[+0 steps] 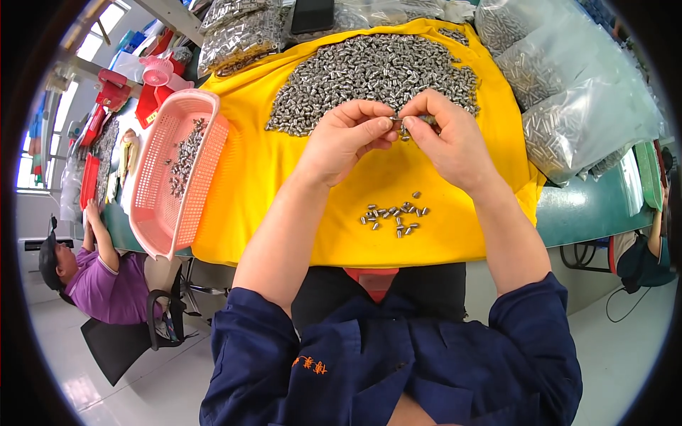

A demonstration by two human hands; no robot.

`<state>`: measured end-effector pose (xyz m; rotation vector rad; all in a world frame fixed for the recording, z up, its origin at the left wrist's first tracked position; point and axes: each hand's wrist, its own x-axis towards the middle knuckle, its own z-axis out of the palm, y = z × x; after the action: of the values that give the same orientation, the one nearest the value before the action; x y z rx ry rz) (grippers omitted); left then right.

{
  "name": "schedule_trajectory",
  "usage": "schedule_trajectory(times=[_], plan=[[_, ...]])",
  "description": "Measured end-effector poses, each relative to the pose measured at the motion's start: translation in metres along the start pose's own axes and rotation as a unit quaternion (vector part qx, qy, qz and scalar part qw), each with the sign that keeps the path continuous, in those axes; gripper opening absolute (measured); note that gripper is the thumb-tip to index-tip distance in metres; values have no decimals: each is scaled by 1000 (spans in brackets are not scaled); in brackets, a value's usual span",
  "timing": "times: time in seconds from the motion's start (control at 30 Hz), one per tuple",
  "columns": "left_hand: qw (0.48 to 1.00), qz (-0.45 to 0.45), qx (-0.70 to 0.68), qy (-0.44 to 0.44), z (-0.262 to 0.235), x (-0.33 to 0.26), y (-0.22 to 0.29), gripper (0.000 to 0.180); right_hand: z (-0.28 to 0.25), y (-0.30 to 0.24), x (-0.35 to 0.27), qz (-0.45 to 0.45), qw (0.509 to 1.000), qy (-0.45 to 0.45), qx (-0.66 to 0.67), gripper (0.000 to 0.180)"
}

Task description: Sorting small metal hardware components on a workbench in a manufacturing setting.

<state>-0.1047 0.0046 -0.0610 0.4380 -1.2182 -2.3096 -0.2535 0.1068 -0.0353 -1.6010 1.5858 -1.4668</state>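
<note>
My left hand and my right hand meet above the near edge of a wide pile of small, shiny metal cylinders. Thumb and forefinger are pinched on each side, with a small metal part partly showing between the fingertips; its exact shape is mostly hidden. The pile lies on a yellow cloth spread over the table. Closer to me, below the hands, a loose group of several metal cylinders is scattered on the cloth.
A pink plastic basket with some metal parts stands at the left. Clear bags of metal parts crowd the right, more bags the back, beside a black phone. A person in purple sits at left; another at far right.
</note>
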Motion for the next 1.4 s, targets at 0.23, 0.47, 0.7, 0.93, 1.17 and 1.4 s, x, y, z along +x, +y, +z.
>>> schedule_trajectory(times=[0.23, 0.47, 0.7, 0.93, 1.17, 1.4], plan=[[999, 22, 49, 6, 1, -1, 0, 12, 1, -9, -4, -24, 995, -7, -92, 5], [992, 48, 111, 21, 5, -1, 4, 12, 4, -5, -2, -70, 990, 9, -122, 4], [922, 17, 378, 85, 7, -7, 9, 10, -18, -1, 6, 4, 995, 68, -73, 7], [771, 101, 605, -170, 35, -39, -10, 12, -19, -1, 6, -13, 994, 99, -35, 8], [659, 163, 735, -9, 23, 14, -10, 13, -19, -1, 8, -18, 993, 103, -45, 8], [674, 47, 736, -48, 30, 14, 3, 14, -18, -3, 6, -22, 995, 87, -45, 7]])
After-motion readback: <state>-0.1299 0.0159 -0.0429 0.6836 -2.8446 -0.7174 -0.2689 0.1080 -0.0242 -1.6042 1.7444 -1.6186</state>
